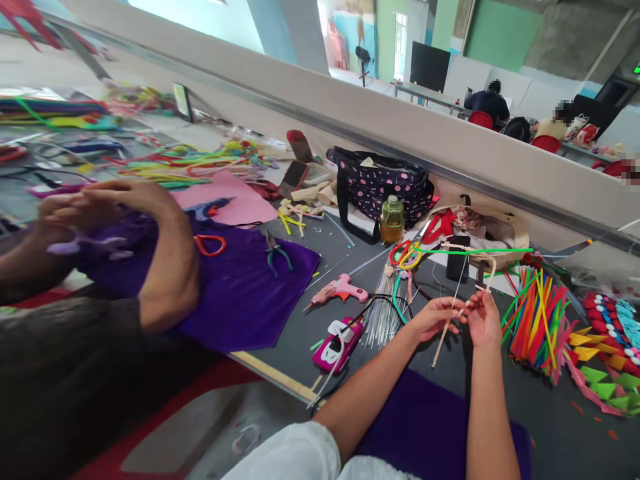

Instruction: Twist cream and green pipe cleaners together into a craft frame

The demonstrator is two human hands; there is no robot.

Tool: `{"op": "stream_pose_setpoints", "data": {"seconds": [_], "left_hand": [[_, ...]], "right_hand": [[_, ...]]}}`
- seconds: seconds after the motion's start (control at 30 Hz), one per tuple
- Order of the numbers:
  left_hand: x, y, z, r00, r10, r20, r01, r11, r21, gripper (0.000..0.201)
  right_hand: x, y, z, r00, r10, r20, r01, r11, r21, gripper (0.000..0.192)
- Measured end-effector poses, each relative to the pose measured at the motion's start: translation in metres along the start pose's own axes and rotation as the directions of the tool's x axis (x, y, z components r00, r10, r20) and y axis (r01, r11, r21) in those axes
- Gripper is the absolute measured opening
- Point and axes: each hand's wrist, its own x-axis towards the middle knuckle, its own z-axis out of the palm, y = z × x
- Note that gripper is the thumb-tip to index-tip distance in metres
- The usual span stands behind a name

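My left hand (pixel 440 319) and my right hand (pixel 484 320) are close together above the dark table, both closed in a pinch. Between them runs a cream pipe cleaner (pixel 494 267); it bends over above my right hand, and a straight cream length slants down below my left fingers. A thin pale wire rises from the fingers; I cannot tell how it is joined to the cream strand. Just beyond, a bright green strip (pixel 480 251) lies across. Under my forearms is a purple cloth (pixel 400 423).
Left of my arms lie a pink glue gun (pixel 343 289), a magenta power strip (pixel 339 343), wires (pixel 383 320) and pliers (pixel 277 253). A bottle (pixel 392 220) and bag (pixel 383 183) stand behind. Colourful pipe cleaners (pixel 537 320) lie right. A co-worker's hands (pixel 120 200) are at left.
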Motion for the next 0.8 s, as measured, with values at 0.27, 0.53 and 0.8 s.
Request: {"op": "stream_pose_setpoints", "data": {"seconds": [0.27, 0.53, 0.8], "left_hand": [[-0.012, 0.014, 0.017, 0.992, 0.028, 0.122, -0.036, 0.997, 0.063, 0.045], [-0.022, 0.021, 0.021, 0.996, 0.04, 0.085, -0.043, 0.998, 0.042, 0.04], [-0.001, 0.011, 0.026, 0.994, 0.059, -0.09, -0.063, 0.997, -0.036, 0.044]], "right_hand": [[-0.005, -0.009, 0.009, 0.963, -0.22, -0.158, 0.211, 0.975, -0.075, 0.024], [-0.015, -0.003, 0.01, 0.906, -0.372, -0.204, 0.305, 0.905, -0.297, 0.023], [-0.021, 0.009, 0.014, 0.961, -0.267, -0.071, 0.233, 0.92, -0.315, 0.023]]}}
